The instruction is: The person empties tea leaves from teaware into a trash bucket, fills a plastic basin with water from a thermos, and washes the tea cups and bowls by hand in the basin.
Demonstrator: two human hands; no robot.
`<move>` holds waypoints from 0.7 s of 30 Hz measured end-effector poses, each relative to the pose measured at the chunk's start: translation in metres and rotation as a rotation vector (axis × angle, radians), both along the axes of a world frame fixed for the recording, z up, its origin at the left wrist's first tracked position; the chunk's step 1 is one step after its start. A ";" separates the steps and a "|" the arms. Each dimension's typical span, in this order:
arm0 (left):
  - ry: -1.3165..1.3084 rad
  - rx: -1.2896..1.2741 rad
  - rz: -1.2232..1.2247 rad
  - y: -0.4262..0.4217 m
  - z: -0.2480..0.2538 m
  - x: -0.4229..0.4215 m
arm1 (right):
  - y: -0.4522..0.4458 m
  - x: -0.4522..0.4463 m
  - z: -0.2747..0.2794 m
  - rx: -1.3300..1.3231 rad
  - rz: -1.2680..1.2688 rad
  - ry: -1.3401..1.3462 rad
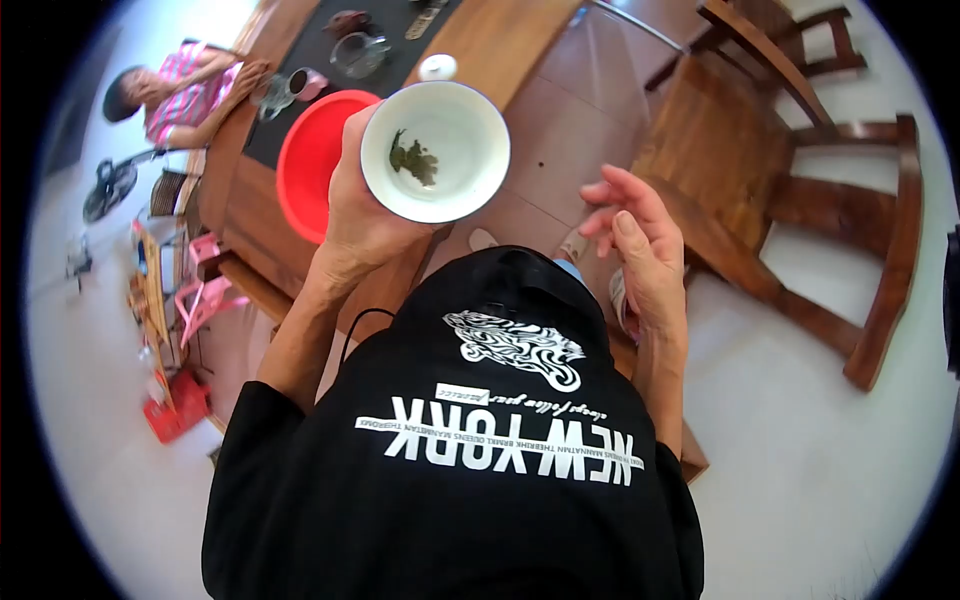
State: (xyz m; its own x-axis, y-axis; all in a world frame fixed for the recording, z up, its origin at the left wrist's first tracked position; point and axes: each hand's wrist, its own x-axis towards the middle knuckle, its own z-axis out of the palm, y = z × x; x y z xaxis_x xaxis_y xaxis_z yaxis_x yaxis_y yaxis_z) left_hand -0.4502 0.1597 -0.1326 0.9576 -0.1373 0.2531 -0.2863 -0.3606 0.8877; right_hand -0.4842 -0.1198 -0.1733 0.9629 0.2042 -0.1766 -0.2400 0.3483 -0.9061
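My left hand [365, 205] is wrapped round a white cup [470, 150] with a thin blue rim, tilted so that its inside faces the camera. Dark green leaves [412, 158] cling to the inner wall of the cup. Held apart on the right, my right hand [640, 240] has its fingers spread and slightly curled, with nothing in it. A red basin [305, 165] is just left of my left hand, partly covered by it. Beyond the cup's rim, a small white lid [437, 67] lies on the wooden table [500, 48].
A person [185, 90] sits at the table's far left side. Glass vessels [357, 54] and a small cup [307, 83] rest on a dark mat. Wooden chairs [830, 200] stand at the right. Pink stools [208, 300] and a red container [178, 405] are at the left.
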 end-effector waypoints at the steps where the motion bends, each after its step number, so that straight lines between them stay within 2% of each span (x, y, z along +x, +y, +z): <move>1: -0.007 0.001 0.035 0.010 0.001 -0.002 | 0.009 0.007 0.003 0.001 0.035 -0.007; 5: -0.138 0.099 0.024 0.026 -0.005 -0.017 | 0.052 0.034 0.031 -0.008 0.323 -0.054; 7: -0.169 0.081 0.073 0.027 -0.006 -0.025 | 0.079 0.043 0.042 0.110 0.440 -0.096; 12: -0.187 0.057 0.215 0.048 -0.009 -0.044 | 0.126 0.052 0.037 0.170 0.541 0.096; 17: -0.147 0.086 0.276 0.094 -0.015 -0.049 | 0.182 0.076 0.041 0.069 0.606 0.091; 19: -0.061 0.067 0.410 0.120 -0.027 -0.057 | 0.201 0.091 0.038 -0.032 0.598 0.117; 21: -0.037 0.162 0.567 0.148 -0.043 -0.071 | 0.227 0.102 0.033 -0.152 0.608 0.045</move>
